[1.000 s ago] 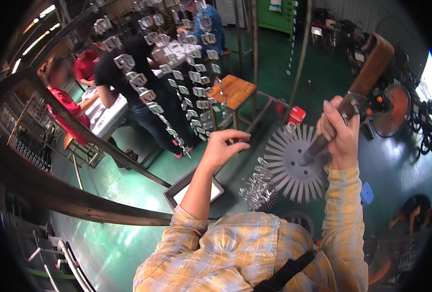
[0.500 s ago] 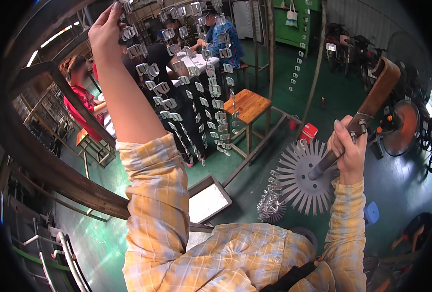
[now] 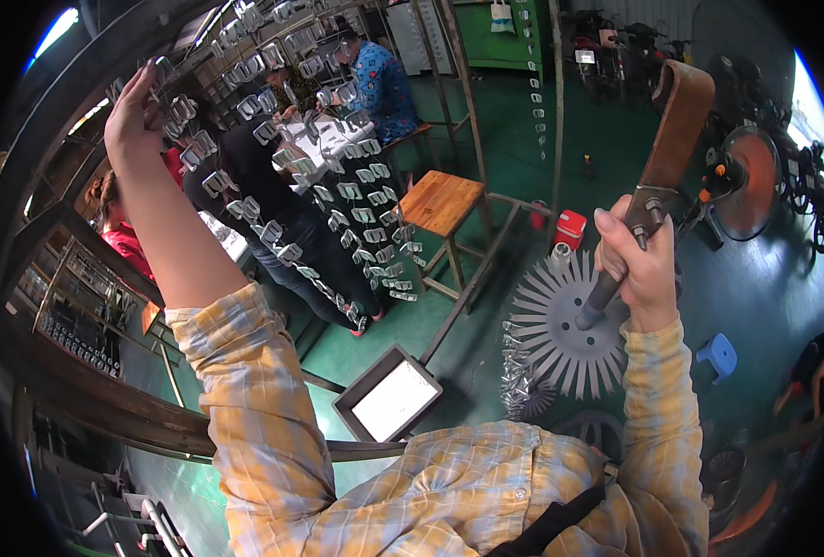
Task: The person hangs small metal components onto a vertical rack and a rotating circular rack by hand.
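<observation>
Raised at the upper left, my left hand (image 3: 133,121) has its fingers stretched upward beside hanging strings of small clear or shiny buckle-like pieces (image 3: 217,183). Its fingertips are close to the topmost pieces; whether they touch them I cannot tell. My right hand (image 3: 636,265) is wrapped round a dark metal rod (image 3: 601,299), thumb up. Above the fist, a brown bent strap (image 3: 676,121) is bolted on with nuts and forms a hook-like loop. Below it, the rod meets a large grey disc (image 3: 570,325) with slotted, comb-like edges.
A bundle of shiny pieces (image 3: 514,381) hangs by the disc. Around me run dark frame bars (image 3: 105,395). Ahead are a wooden stool (image 3: 442,201), a grey tray (image 3: 342,404), a red box (image 3: 570,229) and people at a white table (image 3: 333,139). A blue stool (image 3: 716,356) stands right.
My left hand has moved left and down, its fingers going from a pinch to stretched. The strings swung left and spread. My right hand, with rod and disc, shifted left in view as the view turned.
</observation>
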{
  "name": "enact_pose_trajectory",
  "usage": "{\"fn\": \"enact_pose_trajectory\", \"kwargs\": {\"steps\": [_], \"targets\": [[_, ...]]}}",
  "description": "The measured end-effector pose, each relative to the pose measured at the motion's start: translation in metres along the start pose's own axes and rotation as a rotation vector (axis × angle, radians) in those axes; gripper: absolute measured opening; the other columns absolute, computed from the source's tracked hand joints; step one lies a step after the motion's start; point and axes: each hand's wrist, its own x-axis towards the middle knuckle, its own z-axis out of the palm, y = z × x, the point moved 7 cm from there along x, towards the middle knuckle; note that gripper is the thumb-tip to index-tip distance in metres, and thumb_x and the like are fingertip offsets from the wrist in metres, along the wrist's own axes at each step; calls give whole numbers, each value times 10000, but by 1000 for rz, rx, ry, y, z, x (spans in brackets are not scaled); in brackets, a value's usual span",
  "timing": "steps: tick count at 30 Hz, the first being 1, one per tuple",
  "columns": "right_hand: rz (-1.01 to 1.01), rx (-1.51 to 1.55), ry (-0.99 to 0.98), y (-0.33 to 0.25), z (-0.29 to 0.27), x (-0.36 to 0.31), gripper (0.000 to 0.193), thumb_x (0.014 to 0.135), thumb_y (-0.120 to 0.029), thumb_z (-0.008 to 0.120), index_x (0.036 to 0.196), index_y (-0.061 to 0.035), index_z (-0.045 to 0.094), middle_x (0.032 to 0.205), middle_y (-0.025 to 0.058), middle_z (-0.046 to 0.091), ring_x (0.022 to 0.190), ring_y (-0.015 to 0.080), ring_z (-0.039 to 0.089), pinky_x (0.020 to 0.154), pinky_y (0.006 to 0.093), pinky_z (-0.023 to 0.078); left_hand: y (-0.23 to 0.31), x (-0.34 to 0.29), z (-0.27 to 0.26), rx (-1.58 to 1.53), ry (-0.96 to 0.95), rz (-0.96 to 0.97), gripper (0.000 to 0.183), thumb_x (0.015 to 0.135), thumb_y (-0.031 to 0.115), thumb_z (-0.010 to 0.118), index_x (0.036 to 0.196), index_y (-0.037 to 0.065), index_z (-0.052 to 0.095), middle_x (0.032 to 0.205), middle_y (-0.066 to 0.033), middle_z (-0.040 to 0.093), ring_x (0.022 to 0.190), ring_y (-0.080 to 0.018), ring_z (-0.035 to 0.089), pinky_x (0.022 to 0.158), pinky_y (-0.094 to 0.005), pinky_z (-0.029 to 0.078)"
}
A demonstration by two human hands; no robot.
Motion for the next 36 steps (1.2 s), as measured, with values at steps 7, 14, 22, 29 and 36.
{"fn": "enact_pose_trajectory", "kwargs": {"steps": [7, 14, 22, 29, 36], "targets": [[4, -39, 3, 3, -4, 1, 235, 749, -117, 641, 605, -64, 463, 422, -49, 373, 318, 36, 320, 349, 192, 302, -4, -1, 2, 131, 73, -30, 226, 728, 159, 669, 927, 71, 611, 712, 47, 536, 432, -13, 271, 378, -163, 181], [-3, -20, -25, 2, -1, 1, 238, 752, -114, 638, 604, -65, 458, 425, -49, 374, 322, 35, 322, 351, 190, 303, -11, -19, -3, 150, 62, -61, 294, 682, 130, 705, 946, 31, 621, 712, 14, 554, 402, -19, 268, 369, -180, 166], [-41, -13, -31, 0, -5, 1, 212, 749, -98, 631, 630, -59, 460, 435, -39, 379, 340, 39, 336, 365, 193, 323, -65, -96, 15, -25, -88, -88, 238, 731, 71, 650, 957, 11, 605, 698, 19, 553, 456, -17, 341, 387, -154, 225], [-35, -3, -65, 0, 1, 2, 219, 751, -115, 624, 628, -56, 453, 431, -36, 362, 339, 44, 330, 371, 202, 329, -140, -184, 38, -31, -203, -161, 180, 725, 97, 652, 883, 13, 633, 694, -1, 594, 522, -17, 404, 447, -159, 261], [-10, -25, -126, -2, 5, 2, 217, 783, -122, 565, 635, -63, 418, 413, -34, 318, 325, 54, 285, 387, 219, 323, -218, -283, 70, -70, -391, -396, 167, 700, 11, 657, 862, -19, 629, 785, -63, 632, 698, -92, 575, 651, -206, 449]]}}
